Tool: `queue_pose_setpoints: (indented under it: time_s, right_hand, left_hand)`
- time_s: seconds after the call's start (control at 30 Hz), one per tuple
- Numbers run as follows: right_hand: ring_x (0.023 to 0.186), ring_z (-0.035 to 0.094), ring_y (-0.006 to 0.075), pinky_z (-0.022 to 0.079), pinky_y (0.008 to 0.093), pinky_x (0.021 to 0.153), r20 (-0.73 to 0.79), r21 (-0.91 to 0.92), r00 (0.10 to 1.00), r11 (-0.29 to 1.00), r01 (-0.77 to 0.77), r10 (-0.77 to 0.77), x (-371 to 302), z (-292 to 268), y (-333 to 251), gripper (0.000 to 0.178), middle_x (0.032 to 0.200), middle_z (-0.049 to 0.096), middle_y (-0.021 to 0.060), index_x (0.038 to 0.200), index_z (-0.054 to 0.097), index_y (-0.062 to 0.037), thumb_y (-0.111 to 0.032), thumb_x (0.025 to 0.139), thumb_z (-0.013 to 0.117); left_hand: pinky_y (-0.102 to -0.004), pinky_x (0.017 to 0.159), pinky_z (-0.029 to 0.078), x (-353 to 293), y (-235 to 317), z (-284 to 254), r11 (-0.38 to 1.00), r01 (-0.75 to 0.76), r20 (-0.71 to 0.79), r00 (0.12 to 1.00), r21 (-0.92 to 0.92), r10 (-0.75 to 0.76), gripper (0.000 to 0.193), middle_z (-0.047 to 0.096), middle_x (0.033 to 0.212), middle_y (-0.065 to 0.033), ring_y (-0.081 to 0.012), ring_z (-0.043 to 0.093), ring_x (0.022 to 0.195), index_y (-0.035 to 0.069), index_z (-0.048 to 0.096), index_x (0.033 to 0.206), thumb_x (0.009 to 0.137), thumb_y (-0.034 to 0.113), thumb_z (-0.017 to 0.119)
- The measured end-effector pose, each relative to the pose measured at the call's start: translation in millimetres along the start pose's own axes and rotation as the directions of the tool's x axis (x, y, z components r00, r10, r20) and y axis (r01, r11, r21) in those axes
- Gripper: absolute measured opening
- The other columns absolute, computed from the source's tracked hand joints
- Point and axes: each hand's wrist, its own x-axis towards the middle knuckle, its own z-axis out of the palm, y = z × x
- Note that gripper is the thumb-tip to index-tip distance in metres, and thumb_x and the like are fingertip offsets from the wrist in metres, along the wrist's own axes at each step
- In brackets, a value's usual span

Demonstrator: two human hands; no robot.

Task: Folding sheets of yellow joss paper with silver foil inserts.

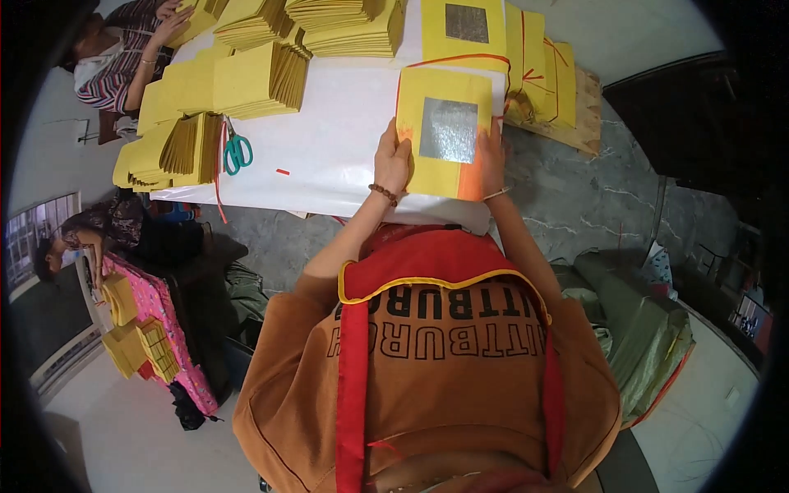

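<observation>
Both hands hold one bundle of yellow joss paper (448, 177) over the table's near edge. A silver foil square sits in the middle of its top sheet, and orange colour marks its lower right corner and left edge. My left hand (392, 162) grips the left side, thumb on top. On the opposite side my right hand (491, 158) is closed round the edge, its fingers partly hidden. Just beyond lies another yellow bundle (431, 37) with a foil square, and a red ribbon (460, 58) runs across its near side.
Folded yellow paper stacks (246, 86) fill the left and far side of the white-covered table (345, 123). Green-handled scissors (237, 154) lie beside them. Ribbon-tied bundles (526, 74) and a wooden board (579, 135) stand right. Two people work at left, one at a pink-covered table (177, 329).
</observation>
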Motion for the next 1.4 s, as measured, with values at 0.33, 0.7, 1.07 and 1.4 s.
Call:
queue_pose_setpoints:
  time_s: [0.33,0.7,1.07,1.4]
  right_hand:
    - [0.123,0.042,0.0273,0.024,0.0506,0.099,0.014,-0.335,0.798,0.749,0.571,-0.602,-3.7,-25.5,-29.7,0.040,0.125,0.052,0.0048,0.118,0.057,-0.0152,-0.022,0.079,0.062]
    - [0.123,0.043,0.0230,0.029,0.0467,0.096,0.305,-0.449,0.781,0.640,0.623,-0.545,-2.1,-32.8,-25.5,0.021,0.116,0.058,-0.0057,0.099,0.065,-0.0210,-0.022,0.078,0.061]
    - [0.129,0.035,0.0220,0.025,0.0343,0.107,0.248,0.676,0.968,0.720,-0.157,-0.021,-4.9,-39.3,-42.7,0.028,0.123,0.055,0.0079,0.112,0.057,0.0020,-0.014,0.094,0.043]
    - [0.113,0.052,0.0274,0.025,0.0373,0.106,0.283,-0.276,0.807,0.762,0.586,-0.518,-16.3,-47.1,-37.6,0.022,0.103,0.065,0.0064,0.092,0.065,-0.0044,-0.023,0.087,0.053]
  left_hand:
    - [-0.0321,0.094,0.039,6.0,-1.2,-13.2,0.998,0.024,0.069,0.997,-0.053,-0.021,0.050,0.051,0.120,-0.0182,-0.0253,0.051,0.110,0.000,0.039,0.133,0.085,0.006,0.051]
    - [-0.0376,0.084,0.038,-23.0,73.2,-23.6,0.346,-0.823,0.801,0.544,0.450,0.252,0.054,0.052,0.115,-0.0099,-0.0277,0.047,0.103,0.008,0.053,0.118,0.070,0.029,0.069]
    - [-0.0381,0.084,0.038,-29.9,59.5,-20.2,0.169,-0.844,0.809,0.536,0.508,0.242,0.047,0.052,0.116,-0.0079,-0.0268,0.046,0.104,0.011,0.055,0.116,0.074,0.026,0.067]
    - [-0.0327,0.070,0.045,-20.2,61.8,-22.4,0.405,-0.848,0.778,0.497,0.342,0.383,0.022,0.060,0.091,-0.0081,-0.0247,0.055,0.081,0.006,0.063,0.096,0.078,0.018,0.065]
